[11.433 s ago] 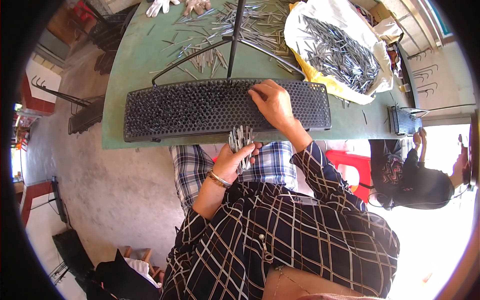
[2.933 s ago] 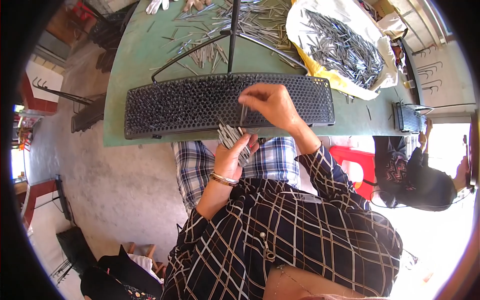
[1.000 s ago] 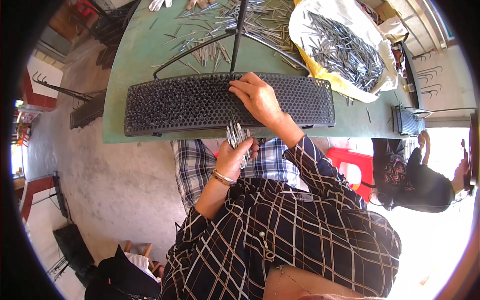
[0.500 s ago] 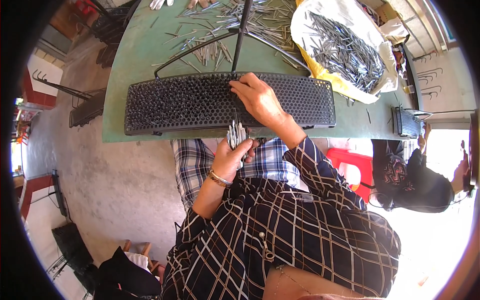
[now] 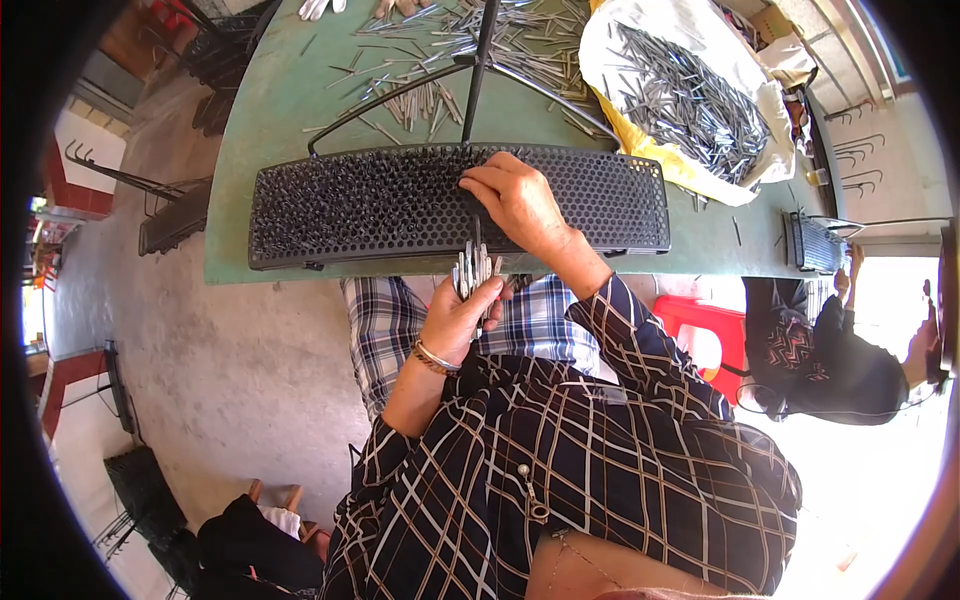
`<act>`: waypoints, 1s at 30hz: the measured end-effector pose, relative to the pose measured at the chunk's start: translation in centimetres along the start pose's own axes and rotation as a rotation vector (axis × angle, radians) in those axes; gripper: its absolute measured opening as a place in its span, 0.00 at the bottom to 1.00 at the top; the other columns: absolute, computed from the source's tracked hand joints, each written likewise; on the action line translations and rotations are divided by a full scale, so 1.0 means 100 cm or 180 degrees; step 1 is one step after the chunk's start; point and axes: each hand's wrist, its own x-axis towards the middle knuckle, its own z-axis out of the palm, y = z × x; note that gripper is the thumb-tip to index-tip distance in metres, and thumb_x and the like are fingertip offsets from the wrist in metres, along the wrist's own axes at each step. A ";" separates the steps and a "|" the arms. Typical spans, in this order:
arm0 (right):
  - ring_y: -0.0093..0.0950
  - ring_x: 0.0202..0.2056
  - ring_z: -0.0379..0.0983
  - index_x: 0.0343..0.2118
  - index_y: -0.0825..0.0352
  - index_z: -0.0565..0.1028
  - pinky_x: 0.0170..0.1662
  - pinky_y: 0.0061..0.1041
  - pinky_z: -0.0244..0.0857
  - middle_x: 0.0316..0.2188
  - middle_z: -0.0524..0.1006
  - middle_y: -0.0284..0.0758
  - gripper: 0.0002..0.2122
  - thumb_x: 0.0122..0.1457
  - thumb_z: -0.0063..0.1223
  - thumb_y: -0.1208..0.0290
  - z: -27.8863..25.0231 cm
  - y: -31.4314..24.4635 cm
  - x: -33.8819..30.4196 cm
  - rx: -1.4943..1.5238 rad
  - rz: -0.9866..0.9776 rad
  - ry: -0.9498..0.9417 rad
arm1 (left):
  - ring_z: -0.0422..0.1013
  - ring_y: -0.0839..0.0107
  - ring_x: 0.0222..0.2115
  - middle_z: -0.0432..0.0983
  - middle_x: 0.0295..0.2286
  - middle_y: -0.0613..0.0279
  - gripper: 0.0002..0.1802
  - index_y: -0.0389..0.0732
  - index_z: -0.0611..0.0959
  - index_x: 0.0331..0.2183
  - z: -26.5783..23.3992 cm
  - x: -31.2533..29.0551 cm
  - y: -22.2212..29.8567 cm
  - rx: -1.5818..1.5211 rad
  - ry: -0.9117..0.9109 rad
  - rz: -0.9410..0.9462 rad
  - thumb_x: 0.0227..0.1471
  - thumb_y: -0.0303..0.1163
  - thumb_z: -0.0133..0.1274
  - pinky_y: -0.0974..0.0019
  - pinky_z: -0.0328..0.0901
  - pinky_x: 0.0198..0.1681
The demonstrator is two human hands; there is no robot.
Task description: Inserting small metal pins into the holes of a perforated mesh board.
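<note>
A long black perforated panel [image 5: 590,200] lies along the near edge of the green table [image 5: 260,120]. Thin dark pieces stand densely in the holes of its left half, while the right part shows bare holes. My right hand [image 5: 520,205] rests over the panel's middle, fingertips pinched together at the holes. Whatever they hold is hidden behind the fingers. Just below the panel's front edge, my left hand [image 5: 460,315] is closed around a bundle of thin metal strips [image 5: 472,272], their ends pointing up toward the panel.
A black metal bar frame [image 5: 475,95] rises from the panel's back edge. Loose metal strips [image 5: 425,105] lie scattered beyond it. At the back right sits a white and yellow sack [image 5: 720,185] full of strips. A red stool [image 5: 705,335] and another person [image 5: 840,360] are on the right.
My right hand has barely shifted over the panel. The strips in my left hand have fanned slightly. A person's dark clothing at lower left has moved a little.
</note>
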 end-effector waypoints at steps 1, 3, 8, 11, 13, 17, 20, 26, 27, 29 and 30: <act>0.38 0.29 0.73 0.36 0.67 0.78 0.32 0.31 0.68 0.29 0.73 0.38 0.08 0.52 0.57 0.72 0.000 0.000 0.000 0.0029 0.0164 0.0016 | 0.68 0.79 0.21 0.75 0.27 0.61 0.09 0.38 0.75 0.37 -0.002 0.001 -0.001 0.0082 -0.0099 -0.0002 0.55 0.31 0.52 0.76 0.61 0.19; 0.38 0.28 0.73 0.35 0.68 0.78 0.32 0.31 0.68 0.28 0.73 0.38 0.08 0.52 0.58 0.72 0.001 0.000 0.001 -0.0052 0.0151 0.0050 | 0.68 0.79 0.21 0.75 0.27 0.61 0.09 0.38 0.75 0.38 -0.004 0.002 -0.004 0.0160 -0.0201 -0.0002 0.55 0.31 0.52 0.76 0.61 0.19; 0.34 0.26 0.72 0.33 0.69 0.79 0.30 0.29 0.67 0.26 0.73 0.37 0.08 0.52 0.58 0.71 -0.007 -0.007 0.005 0.0113 0.0166 0.0429 | 0.67 0.79 0.21 0.75 0.28 0.60 0.11 0.37 0.74 0.39 -0.002 0.001 0.000 0.0179 -0.0211 -0.0013 0.55 0.31 0.52 0.76 0.61 0.20; 0.26 0.25 0.71 0.33 0.69 0.80 0.28 0.25 0.64 0.24 0.75 0.35 0.10 0.53 0.60 0.68 -0.021 -0.008 0.000 0.0616 0.0740 -0.0055 | 0.67 0.79 0.21 0.75 0.28 0.60 0.14 0.36 0.73 0.43 0.002 -0.002 0.002 -0.0017 -0.0060 0.0238 0.56 0.31 0.52 0.76 0.61 0.20; 0.19 0.24 0.68 0.33 0.70 0.80 0.27 0.21 0.62 0.25 0.77 0.34 0.12 0.54 0.60 0.64 -0.026 -0.012 -0.007 0.1304 0.1109 -0.0894 | 0.67 0.79 0.21 0.75 0.28 0.60 0.16 0.36 0.73 0.45 0.000 -0.001 0.002 0.0035 -0.0115 0.0316 0.56 0.31 0.52 0.76 0.61 0.20; 0.14 0.21 0.64 0.33 0.71 0.80 0.23 0.17 0.59 0.21 0.77 0.30 0.13 0.54 0.60 0.63 -0.033 -0.016 -0.006 0.2016 0.1849 -0.1229 | 0.67 0.80 0.21 0.75 0.28 0.60 0.18 0.36 0.72 0.47 0.000 0.000 0.003 0.0050 -0.0184 0.0320 0.56 0.31 0.52 0.77 0.61 0.20; 0.13 0.19 0.63 0.33 0.71 0.80 0.21 0.16 0.57 0.18 0.74 0.28 0.13 0.54 0.61 0.64 -0.032 -0.015 0.001 0.1976 0.1932 -0.0988 | 0.66 0.80 0.20 0.75 0.28 0.60 0.18 0.36 0.72 0.47 0.000 -0.001 0.003 0.0024 -0.0098 0.0266 0.56 0.31 0.51 0.77 0.61 0.20; 0.18 0.19 0.69 0.30 0.73 0.79 0.23 0.19 0.62 0.22 0.76 0.33 0.12 0.53 0.61 0.65 -0.019 -0.013 0.014 0.1692 0.1462 0.0114 | 0.66 0.80 0.20 0.75 0.27 0.61 0.19 0.35 0.71 0.49 -0.003 -0.002 0.003 0.0025 -0.0127 0.0215 0.57 0.31 0.51 0.76 0.60 0.21; 0.18 0.19 0.69 0.30 0.73 0.79 0.23 0.19 0.62 0.22 0.76 0.33 0.12 0.53 0.61 0.65 -0.013 -0.010 0.016 0.1703 0.1457 0.0110 | 0.66 0.80 0.20 0.75 0.27 0.61 0.19 0.35 0.71 0.49 -0.005 -0.003 0.002 0.0029 -0.0116 0.0220 0.57 0.31 0.51 0.76 0.60 0.21; 0.23 0.22 0.72 0.30 0.72 0.79 0.25 0.21 0.65 0.26 0.77 0.35 0.10 0.52 0.61 0.69 -0.006 -0.007 0.020 0.1340 0.0809 0.0270 | 0.66 0.80 0.21 0.75 0.27 0.61 0.20 0.34 0.71 0.49 -0.006 -0.003 0.000 0.0021 -0.0093 0.0140 0.56 0.31 0.51 0.76 0.60 0.21; 0.23 0.22 0.72 0.30 0.72 0.79 0.25 0.21 0.65 0.26 0.77 0.35 0.10 0.52 0.61 0.69 -0.004 -0.005 0.020 0.1342 0.0806 0.0270 | 0.66 0.80 0.21 0.75 0.27 0.61 0.20 0.34 0.71 0.49 -0.007 -0.003 0.000 0.0022 -0.0092 0.0142 0.56 0.31 0.51 0.76 0.60 0.21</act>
